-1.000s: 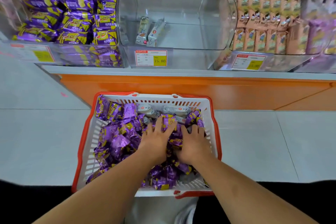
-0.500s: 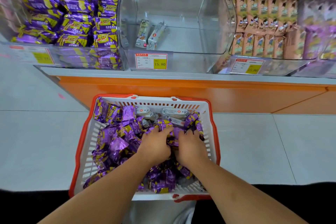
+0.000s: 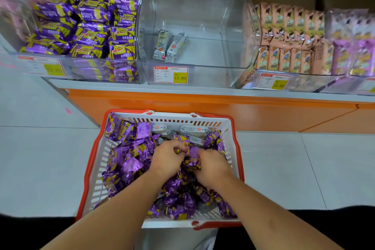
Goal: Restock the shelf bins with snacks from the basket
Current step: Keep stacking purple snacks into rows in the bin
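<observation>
A white basket with a red rim [image 3: 92, 170] stands on the floor, heaped with purple snack packets [image 3: 125, 160] and a few grey-white packets [image 3: 193, 130] at its far side. My left hand [image 3: 167, 158] and my right hand [image 3: 211, 165] are both down in the pile, fingers curled round a bunch of purple packets held between them. On the shelf above, the left clear bin [image 3: 85, 26] is full of purple packets. The middle clear bin [image 3: 229, 61] holds just two grey-white packets [image 3: 170, 46].
The right bin [image 3: 288, 38] is stacked with peach-coloured packets, with purple ones further right. Price tags hang on the bin fronts. An orange shelf base [image 3: 223, 107] runs behind the basket. Light floor tiles lie on both sides.
My hands went from lying flat and spread on the pile to curling and drawing together round a bunch of purple packets. The camera has tilted slightly.
</observation>
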### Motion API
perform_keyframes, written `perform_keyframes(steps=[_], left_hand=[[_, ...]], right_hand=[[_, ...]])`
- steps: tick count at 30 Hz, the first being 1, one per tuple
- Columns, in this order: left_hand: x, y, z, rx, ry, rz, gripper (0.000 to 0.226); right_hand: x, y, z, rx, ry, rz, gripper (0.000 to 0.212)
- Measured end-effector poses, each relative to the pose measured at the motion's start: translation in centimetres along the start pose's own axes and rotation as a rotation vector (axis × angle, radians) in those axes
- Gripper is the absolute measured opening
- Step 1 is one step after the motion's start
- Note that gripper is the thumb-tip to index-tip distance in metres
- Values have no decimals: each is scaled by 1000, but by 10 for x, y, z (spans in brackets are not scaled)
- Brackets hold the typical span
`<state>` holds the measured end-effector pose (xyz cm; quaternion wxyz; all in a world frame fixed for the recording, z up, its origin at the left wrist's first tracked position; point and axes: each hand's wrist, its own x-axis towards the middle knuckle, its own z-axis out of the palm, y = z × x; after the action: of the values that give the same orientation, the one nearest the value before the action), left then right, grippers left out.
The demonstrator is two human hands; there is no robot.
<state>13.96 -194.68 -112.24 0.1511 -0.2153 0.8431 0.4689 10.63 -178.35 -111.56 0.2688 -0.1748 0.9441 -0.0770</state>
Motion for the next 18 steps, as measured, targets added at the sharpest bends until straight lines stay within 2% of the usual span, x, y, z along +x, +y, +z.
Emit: perform_keyframes(steps=[4, 7, 10, 13, 18], left_hand=[[-4, 14, -15, -38, -5, 10, 20], [-8, 36, -39, -98, 0, 14, 27], [-19, 70, -79, -176, -24, 68, 25], [-37, 103, -130, -195, -35, 110, 21], [-71, 142, -203, -313, -1, 196, 16]], right_hand=[[-1, -4, -31, 70, -48, -24, 27], [-7, -13, -64, 161, -27, -68, 34], [-15, -27, -95, 312, -6, -113, 39], [-26, -45, -125, 524, 29, -179, 34], [-44, -93, -184, 678, 122, -338, 40]])
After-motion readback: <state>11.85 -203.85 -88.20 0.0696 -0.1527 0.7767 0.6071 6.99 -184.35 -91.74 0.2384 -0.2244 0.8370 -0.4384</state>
